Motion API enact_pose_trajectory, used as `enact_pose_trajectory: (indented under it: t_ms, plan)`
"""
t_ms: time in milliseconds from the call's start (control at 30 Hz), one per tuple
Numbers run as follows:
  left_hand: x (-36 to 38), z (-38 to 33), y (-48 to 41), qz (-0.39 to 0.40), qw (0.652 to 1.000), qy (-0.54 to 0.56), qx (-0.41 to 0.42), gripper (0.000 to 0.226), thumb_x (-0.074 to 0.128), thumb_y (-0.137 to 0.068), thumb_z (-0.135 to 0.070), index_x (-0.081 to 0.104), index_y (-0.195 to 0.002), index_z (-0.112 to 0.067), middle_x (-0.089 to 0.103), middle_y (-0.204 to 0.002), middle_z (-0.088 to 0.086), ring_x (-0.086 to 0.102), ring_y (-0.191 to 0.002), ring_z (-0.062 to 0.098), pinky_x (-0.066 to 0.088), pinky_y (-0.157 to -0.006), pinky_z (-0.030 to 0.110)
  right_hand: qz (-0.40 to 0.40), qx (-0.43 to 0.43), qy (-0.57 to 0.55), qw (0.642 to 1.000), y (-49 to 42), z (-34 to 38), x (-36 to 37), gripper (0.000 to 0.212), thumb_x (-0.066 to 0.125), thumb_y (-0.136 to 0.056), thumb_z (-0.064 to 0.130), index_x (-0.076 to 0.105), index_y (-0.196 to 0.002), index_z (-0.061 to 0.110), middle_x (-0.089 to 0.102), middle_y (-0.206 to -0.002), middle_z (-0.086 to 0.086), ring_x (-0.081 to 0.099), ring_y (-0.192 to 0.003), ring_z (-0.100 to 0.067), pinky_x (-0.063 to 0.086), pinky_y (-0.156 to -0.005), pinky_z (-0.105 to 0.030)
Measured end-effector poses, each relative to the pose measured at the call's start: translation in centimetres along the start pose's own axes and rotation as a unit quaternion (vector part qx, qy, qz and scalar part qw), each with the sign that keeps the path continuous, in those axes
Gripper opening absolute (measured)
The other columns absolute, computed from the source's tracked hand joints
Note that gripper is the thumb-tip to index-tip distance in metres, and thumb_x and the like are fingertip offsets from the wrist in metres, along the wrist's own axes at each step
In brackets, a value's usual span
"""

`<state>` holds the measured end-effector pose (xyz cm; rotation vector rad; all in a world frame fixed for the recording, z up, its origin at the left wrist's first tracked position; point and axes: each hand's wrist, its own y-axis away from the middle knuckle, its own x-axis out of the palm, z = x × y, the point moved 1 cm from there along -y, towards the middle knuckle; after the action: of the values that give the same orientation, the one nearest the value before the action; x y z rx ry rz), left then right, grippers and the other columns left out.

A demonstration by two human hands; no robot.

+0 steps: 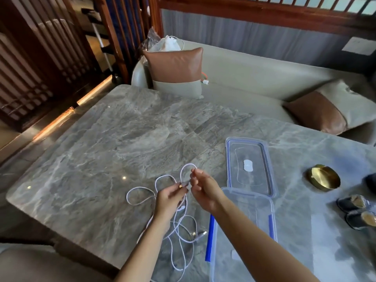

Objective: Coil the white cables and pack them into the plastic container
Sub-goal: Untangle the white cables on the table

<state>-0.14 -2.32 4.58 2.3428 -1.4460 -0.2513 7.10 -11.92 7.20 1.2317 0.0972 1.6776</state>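
Note:
A white cable (142,192) lies in loose loops on the grey marble table (101,149). My left hand (169,198) grips it near the loops' crossing. My right hand (203,190) pinches a small raised loop of the same cable just to the right. More white cable (183,237) is tangled below my hands, with a metal plug end (200,235) showing. The clear plastic container (246,231) stands open to the right of my right forearm. Its lid (249,165) with blue seal lies flat behind it.
A brass bowl (323,179) sits at the table's right. Two dark small objects (358,210) lie near the right edge. Behind the table runs a beige bench with brown cushions (175,68). A wooden slat screen stands at the left.

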Motion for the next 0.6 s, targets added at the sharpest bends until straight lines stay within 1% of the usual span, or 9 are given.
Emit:
enact_pose_trajectory:
  t_ms: [67, 133, 200, 267, 333, 400, 500, 533, 600]
  plan:
    - [1.1, -0.2, 1.2, -0.037, 0.997, 0.060, -0.021, 0.014, 0.063, -0.085, -0.015, 0.072, -0.095, -0.008, 0.050, -0.057, 0.000, 0.039, -0.050, 0.010, 0.034, -0.053, 0.026, -0.002, -0.013, 0.005, 1.000, 0.8, -0.1, 0.1, 0.021, 0.037, -0.098, 0.004, 0.049, -0.081, 0.010, 0.051, -0.052, 0.000, 0.045, -0.037, -0.002, 0.032, -0.035, -0.009]
    - [1.9, -0.4, 2.4, -0.069, 0.987, 0.139, -0.034, 0.014, 0.060, -0.087, -0.012, 0.071, -0.093, -0.008, 0.051, -0.064, 0.006, 0.043, -0.056, 0.014, 0.034, -0.056, 0.029, -0.005, -0.011, 0.025, 1.000, 1.8, -0.6, 0.1, 0.020, 0.041, -0.097, 0.005, 0.051, -0.081, 0.011, 0.051, -0.052, -0.001, 0.049, -0.039, -0.002, 0.033, -0.036, -0.009]
    - [2.2, -0.7, 2.9, -0.102, 0.972, 0.210, -0.040, 0.015, 0.056, -0.089, -0.011, 0.070, -0.084, -0.008, 0.058, -0.072, 0.010, 0.050, -0.063, 0.019, 0.039, -0.058, 0.029, -0.009, -0.011, 0.083, 0.996, 2.4, -1.3, 0.0, 0.019, 0.047, -0.095, 0.007, 0.053, -0.078, 0.013, 0.053, -0.050, 0.001, 0.049, -0.039, -0.001, 0.029, -0.037, -0.009]
    - [2.3, -1.2, 2.9, -0.122, 0.959, 0.252, -0.035, 0.019, 0.054, -0.091, -0.012, 0.069, -0.081, -0.010, 0.065, -0.069, 0.005, 0.058, -0.056, 0.013, 0.046, -0.054, 0.023, -0.017, -0.021, 0.155, 0.988, 2.8, -2.2, 0.1, 0.016, 0.053, -0.091, 0.007, 0.055, -0.077, 0.014, 0.054, -0.051, 0.002, 0.046, -0.039, -0.001, 0.026, -0.037, -0.012]
    - [2.2, -1.6, 2.5, -0.120, 0.959, 0.255, -0.025, 0.018, 0.053, -0.092, -0.013, 0.070, -0.086, -0.011, 0.072, -0.070, 0.000, 0.062, -0.055, 0.008, 0.049, -0.053, 0.018, -0.039, -0.037, 0.202, 0.978, 2.6, -2.7, 0.5, 0.013, 0.058, -0.088, 0.006, 0.059, -0.078, 0.014, 0.055, -0.050, 0.004, 0.045, -0.039, -0.002, 0.026, -0.036, -0.014]
    - [1.9, -1.9, 2.1, -0.103, 0.966, 0.237, -0.012, 0.018, 0.052, -0.091, -0.011, 0.070, -0.090, -0.010, 0.074, -0.077, 0.000, 0.065, -0.068, 0.011, 0.051, -0.062, 0.021, -0.059, -0.049, 0.229, 0.970, 2.1, -2.6, 1.1, 0.015, 0.059, -0.086, 0.007, 0.061, -0.074, 0.015, 0.053, -0.051, 0.003, 0.042, -0.038, -0.004, 0.024, -0.036, -0.015]
    - [1.0, -2.4, 0.8, -0.080, 0.968, 0.237, 0.007, 0.021, 0.050, -0.092, -0.008, 0.070, -0.087, -0.005, 0.073, -0.089, 0.004, 0.066, -0.083, 0.016, 0.051, -0.072, 0.023, -0.061, -0.053, 0.240, 0.967, 1.6, -2.4, 2.0, 0.015, 0.061, -0.086, 0.008, 0.062, -0.073, 0.016, 0.049, -0.050, 0.003, 0.038, -0.041, -0.005, 0.023, -0.037, -0.016]
    - [0.8, -2.5, 0.3, -0.077, 0.968, 0.240, 0.009, 0.021, 0.050, -0.092, -0.007, 0.070, -0.088, -0.003, 0.073, -0.091, 0.005, 0.066, -0.085, 0.017, 0.052, -0.074, 0.024, -0.056, -0.056, 0.241, 0.967, 1.5, -2.3, 2.2, 0.012, 0.062, -0.085, 0.009, 0.063, -0.075, 0.016, 0.049, -0.051, 0.004, 0.038, -0.042, -0.005, 0.024, -0.039, -0.016]
    - [0.4, -2.8, -0.5, -0.076, 0.966, 0.245, 0.013, 0.018, 0.051, -0.091, -0.007, 0.069, -0.091, -0.002, 0.074, -0.085, 0.003, 0.068, -0.080, 0.014, 0.053, -0.073, 0.023, -0.056, -0.075, 0.238, 0.967, 1.2, -2.3, 2.5, 0.008, 0.064, -0.085, 0.011, 0.062, -0.079, 0.017, 0.052, -0.054, 0.005, 0.043, -0.043, -0.004, 0.026, -0.041, -0.016]
